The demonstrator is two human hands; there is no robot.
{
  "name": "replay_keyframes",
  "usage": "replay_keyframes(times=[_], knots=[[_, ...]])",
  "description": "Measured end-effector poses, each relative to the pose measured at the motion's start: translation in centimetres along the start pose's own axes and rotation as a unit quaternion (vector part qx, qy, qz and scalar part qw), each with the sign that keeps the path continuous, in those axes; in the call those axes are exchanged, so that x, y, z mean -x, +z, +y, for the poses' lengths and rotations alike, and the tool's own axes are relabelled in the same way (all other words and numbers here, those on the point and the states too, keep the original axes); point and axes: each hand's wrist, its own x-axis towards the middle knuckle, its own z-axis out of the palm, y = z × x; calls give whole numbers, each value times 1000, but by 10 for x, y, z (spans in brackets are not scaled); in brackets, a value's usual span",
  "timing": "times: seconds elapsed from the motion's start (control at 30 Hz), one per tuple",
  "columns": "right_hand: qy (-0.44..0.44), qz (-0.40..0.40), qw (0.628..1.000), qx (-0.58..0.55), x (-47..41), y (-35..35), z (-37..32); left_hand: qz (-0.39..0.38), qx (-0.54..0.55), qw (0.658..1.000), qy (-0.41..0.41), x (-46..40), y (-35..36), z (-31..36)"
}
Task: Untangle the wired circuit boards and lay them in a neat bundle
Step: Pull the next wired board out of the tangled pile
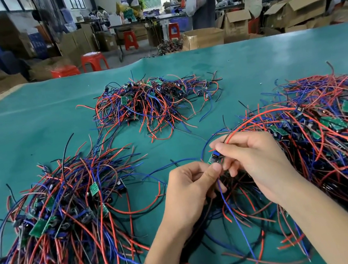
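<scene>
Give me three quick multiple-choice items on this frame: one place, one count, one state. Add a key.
1. Where is the small circuit board being worked on?
A. between both hands
B. on the far pile
C. on a stool

2. How many wire piles lie on the green mat?
A. one
B. three
C. five

3. What is the right hand doing?
A. lying flat
B. pointing
C. pinching wires

Key: 1 A, the left hand and right hand meet on it. 2 B, left pile, far pile, right pile. 3 C, fingers close on a red wire.
</scene>
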Motion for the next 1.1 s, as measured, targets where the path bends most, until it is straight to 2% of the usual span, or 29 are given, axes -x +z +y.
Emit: replay_keyframes(times=[0.1, 0.33, 0.43, 0.5, 0.6, 0.67, 0.7, 0.73, 0.8, 0.87, 0.93, 1.1], knots=[[-49, 25, 996, 66, -1, -4, 2, -6, -2, 1000, 0, -1, 0, -1], [-167, 191, 953, 166, -9, -23, -5, -19, -34, 999, 10, 0, 3, -2], [-194, 272, 938, 94, -13, -35, -11, -29, -30, 999, 9, 0, 3, -3], [-233, 333, 913, 27, -13, -39, -18, -25, -33, 999, 7, 1, 2, -4], [-292, 389, 873, 3, -11, -37, -23, 21, -27, 999, 4, -2, 3, -8], [-279, 363, 889, 6, -7, -27, -20, 69, 0, 998, -3, -4, 2, -9], [-248, 322, 912, 58, -6, -21, -17, 87, 4, 996, -3, -5, 1, -9], [-201, 262, 932, 147, -3, -14, -12, 97, 1, 995, 0, -5, 1, -9], [-115, 106, 940, 302, 4, 1, 1, 95, -8, 995, 8, -5, 1, -9], [-84, 9, 954, 288, 9, 16, 7, 71, -17, 997, 18, -4, 1, -8], [-92, -7, 970, 223, 10, 18, 10, 41, -17, 999, 23, -3, 2, -5], [-161, 24, 953, 254, 7, 10, 2, 1, -49, 999, 19, -1, 1, 0]])
